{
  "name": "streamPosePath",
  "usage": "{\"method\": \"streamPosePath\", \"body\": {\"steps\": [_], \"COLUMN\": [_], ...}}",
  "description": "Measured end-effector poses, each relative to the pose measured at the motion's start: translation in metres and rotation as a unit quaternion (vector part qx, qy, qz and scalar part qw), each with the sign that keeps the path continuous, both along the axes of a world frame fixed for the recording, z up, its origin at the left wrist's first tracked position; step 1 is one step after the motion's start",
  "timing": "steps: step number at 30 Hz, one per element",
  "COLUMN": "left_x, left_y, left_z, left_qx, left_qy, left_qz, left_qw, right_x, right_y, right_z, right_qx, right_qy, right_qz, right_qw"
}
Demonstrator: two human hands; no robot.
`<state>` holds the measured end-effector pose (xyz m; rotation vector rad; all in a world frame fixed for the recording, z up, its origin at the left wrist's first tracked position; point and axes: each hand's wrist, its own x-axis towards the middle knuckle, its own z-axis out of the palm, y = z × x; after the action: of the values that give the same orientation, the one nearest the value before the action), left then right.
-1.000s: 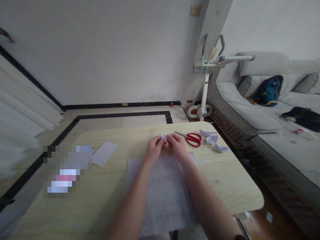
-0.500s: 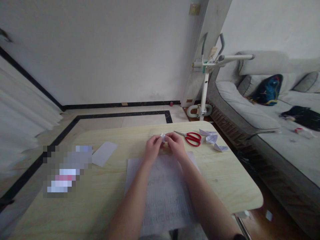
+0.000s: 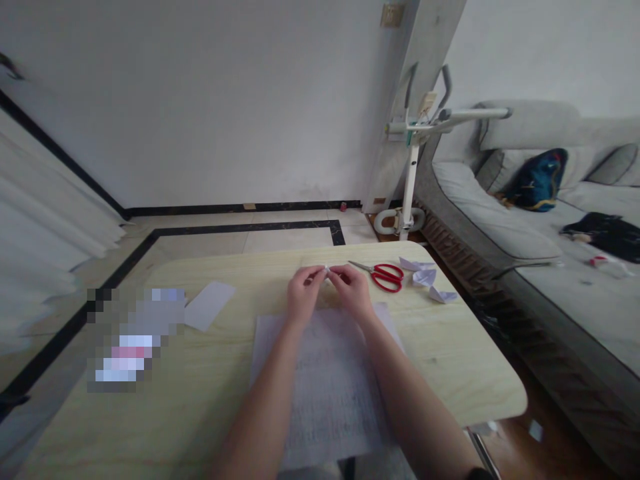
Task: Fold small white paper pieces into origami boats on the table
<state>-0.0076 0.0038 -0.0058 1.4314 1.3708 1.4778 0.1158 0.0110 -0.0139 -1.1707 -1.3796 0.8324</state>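
Small white paper piece [image 3: 327,269], mostly hidden by fingers, is held just to the left of a pair of red-handled scissors [image 3: 386,277], with sides given as the person working here has them. The left hand [image 3: 303,291] pinches it between thumb and forefinger, and the right hand [image 3: 353,287] pinches it from the other side, so that the fingertips almost meet; whether the paper touches the pale wooden table [image 3: 450,373], I cannot tell. The scissors lie flat on the tabletop near the right hand, blades pointing left, towards the fingers. Just right of the scissors are several folded paper pieces [image 3: 424,277], white and creased, lying close together. Nearer the person than the scissors, and to their left, a large printed sheet [image 3: 335,400] lies under both forearms, its writing too blurred to read. Well to the left of the scissors rests a plain white slip [image 3: 210,305], beside a pixelated patch that hides whatever is there. Beyond the scissors stands a white exercise frame [image 3: 411,173], and off to their right, past the table's edge, is a grey sofa [image 3: 493,217] with a dark blue cushion [image 3: 540,180].
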Motion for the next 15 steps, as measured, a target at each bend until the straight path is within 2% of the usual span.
{"method": "streamPosePath", "body": {"steps": [4,8,15], "left_x": [0.0000,0.0008,0.0026], "left_y": [0.0004,-0.0001,-0.0017], "left_z": [-0.0003,0.0004,0.0037], "left_qx": [0.000,-0.033,-0.052], "left_qy": [0.001,-0.034,-0.065], "left_qz": [0.003,-0.003,-0.002], "left_qw": [1.000,0.999,0.997], "right_x": [-0.0001,-0.0011,-0.0020], "right_y": [-0.0027,-0.0037,-0.0004], "right_z": [0.0041,0.0072,0.0034], "right_qx": [0.018,0.008,0.014], "right_qy": [-0.019,-0.002,0.007], "right_qz": [0.002,0.001,-0.006], "right_qw": [1.000,1.000,1.000]}}
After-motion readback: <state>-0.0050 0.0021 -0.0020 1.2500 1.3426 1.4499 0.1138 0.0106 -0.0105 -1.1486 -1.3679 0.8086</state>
